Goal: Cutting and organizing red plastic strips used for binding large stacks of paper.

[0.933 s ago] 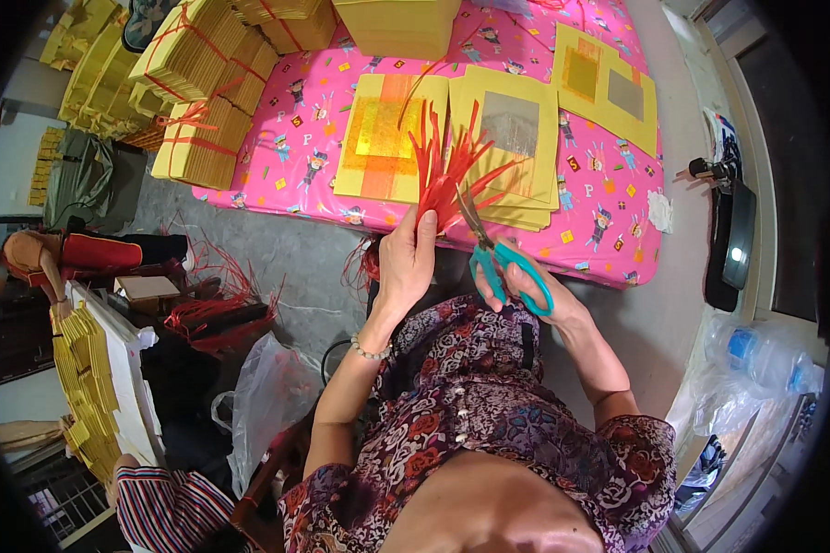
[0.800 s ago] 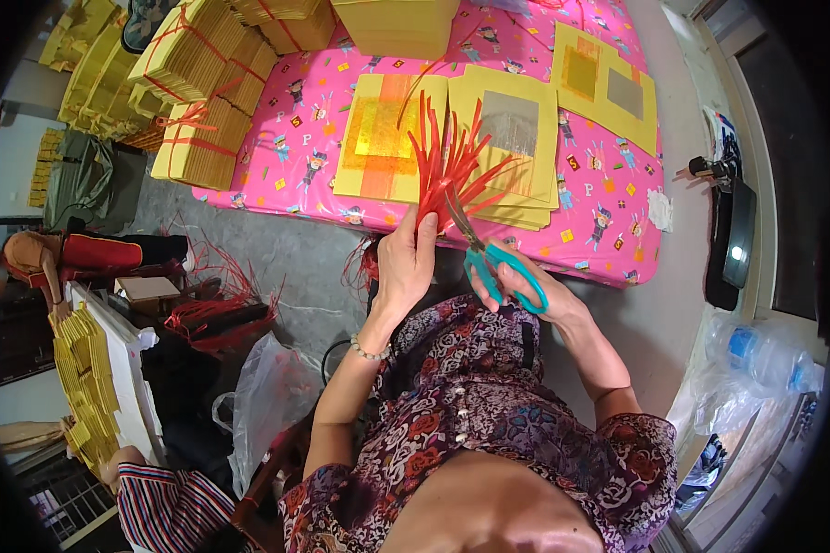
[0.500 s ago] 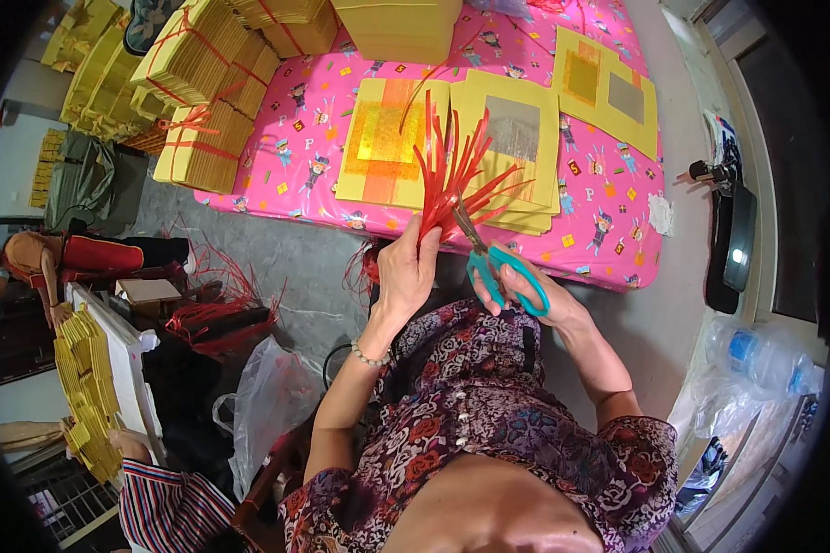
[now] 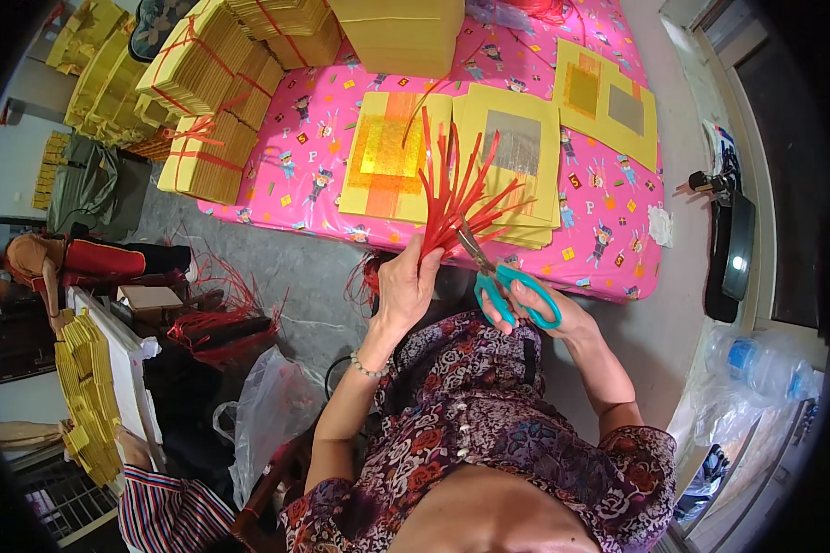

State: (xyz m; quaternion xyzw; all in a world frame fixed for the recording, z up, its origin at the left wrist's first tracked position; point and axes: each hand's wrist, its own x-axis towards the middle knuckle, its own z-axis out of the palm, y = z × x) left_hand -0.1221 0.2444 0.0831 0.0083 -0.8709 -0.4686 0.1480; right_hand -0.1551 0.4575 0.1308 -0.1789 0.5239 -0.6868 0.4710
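Note:
A bunch of red plastic strips (image 4: 447, 198) fans upward from my left hand (image 4: 406, 288), whose fingers are closed around its lower end. In my right hand (image 4: 549, 309) are teal-handled scissors (image 4: 512, 288), the thumb and fingers in their loops. The scissor blades lie against the strips just above my left fingers; how far apart they stand is hard to make out. Beyond the bunch, yellow paper sheets with a gold square (image 4: 387, 147) and a silver square (image 4: 515, 138) lie on a pink patterned table cover (image 4: 304, 175).
Tied stacks of yellow paper (image 4: 207, 78) stand at the table's far left. More sheets (image 4: 609, 101) lie at the right. On the left, people work at a white table (image 4: 124, 359) bearing yellow bundles (image 4: 88, 405). A plastic bag (image 4: 272, 415) hangs near my left arm. Bottles (image 4: 756, 364) stand at right.
The whole view has shifted slightly downward. Both hands keep their hold on the strips and scissors, and the scissor handles look a little differently angled.

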